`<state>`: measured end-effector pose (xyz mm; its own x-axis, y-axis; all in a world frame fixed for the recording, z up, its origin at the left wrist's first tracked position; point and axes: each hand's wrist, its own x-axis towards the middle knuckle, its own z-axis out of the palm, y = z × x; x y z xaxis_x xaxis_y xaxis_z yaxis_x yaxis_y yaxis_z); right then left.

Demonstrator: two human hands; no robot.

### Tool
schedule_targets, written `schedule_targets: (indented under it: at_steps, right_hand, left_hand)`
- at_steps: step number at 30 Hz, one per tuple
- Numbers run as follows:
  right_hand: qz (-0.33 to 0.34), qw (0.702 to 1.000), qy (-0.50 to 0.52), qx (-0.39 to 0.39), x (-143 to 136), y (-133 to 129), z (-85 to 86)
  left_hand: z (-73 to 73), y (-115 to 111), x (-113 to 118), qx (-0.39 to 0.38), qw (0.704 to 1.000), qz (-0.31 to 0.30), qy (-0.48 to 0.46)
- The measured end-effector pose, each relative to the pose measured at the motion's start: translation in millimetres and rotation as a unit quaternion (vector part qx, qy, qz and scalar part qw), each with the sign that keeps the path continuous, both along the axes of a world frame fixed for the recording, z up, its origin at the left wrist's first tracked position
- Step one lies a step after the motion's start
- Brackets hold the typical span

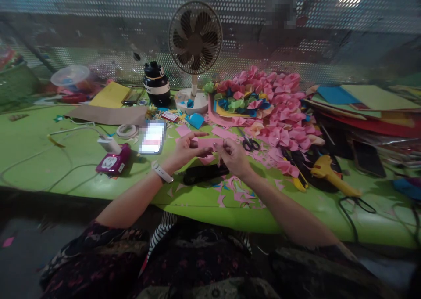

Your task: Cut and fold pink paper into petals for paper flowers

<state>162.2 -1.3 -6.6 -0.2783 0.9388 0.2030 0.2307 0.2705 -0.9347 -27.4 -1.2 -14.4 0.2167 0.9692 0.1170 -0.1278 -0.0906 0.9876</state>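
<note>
A small strip of pink paper is held up between my two hands over the table. My left hand, with a white watch on its wrist, pinches the strip's left end. At the other end, the thumb and fingers of my right hand close on the paper. Below them lies a black stapler-like tool, partly hidden by my right hand. Scissors with black handles rest just right of my right hand. Pink paper scraps are strewn around.
Pink paper flowers are heaped behind and to the right, near a yellow glue gun. A fan and a black bottle stand at the back. On the left are a lit phone and a purple power adapter with cables.
</note>
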Motion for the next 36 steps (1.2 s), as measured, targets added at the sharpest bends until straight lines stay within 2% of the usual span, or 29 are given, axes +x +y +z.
schedule_targets:
  at_steps: [3,7,14,21,26,32,36]
  right_hand:
    - [-0.007,1.0,-0.007,0.013,-0.2,-0.7,0.6]
    - [-0.016,1.0,-0.008,0.021,0.4,-1.0,2.8]
    - [0.04,0.999,-0.03,-0.012,4.5,3.8,2.8]
    - [0.048,0.995,-0.07,0.054,4.1,2.1,2.4]
    - [0.043,0.998,-0.038,0.025,3.2,2.8,5.6]
    - [0.022,1.0,0.019,-0.006,5.6,4.9,12.3]
    - [0.063,0.993,0.066,-0.08,12.1,8.2,12.7]
  left_hand:
    - [2.0,-0.4,0.1,-0.038,0.999,-0.025,-0.02]
    - [3.1,-0.5,1.0,-0.045,0.998,-0.03,-0.036]
    - [2.6,0.4,-0.2,-0.056,0.998,-0.003,-0.03]
    - [5.6,-1.9,-0.3,-0.082,0.995,-0.043,-0.028]
    - [9.0,-1.1,-2.5,-0.067,0.996,-0.046,-0.041]
    - [9.9,4.0,-11.8,-0.048,0.997,-0.052,-0.014]
    - [9.7,4.8,-14.2,-0.042,0.997,-0.058,-0.024]
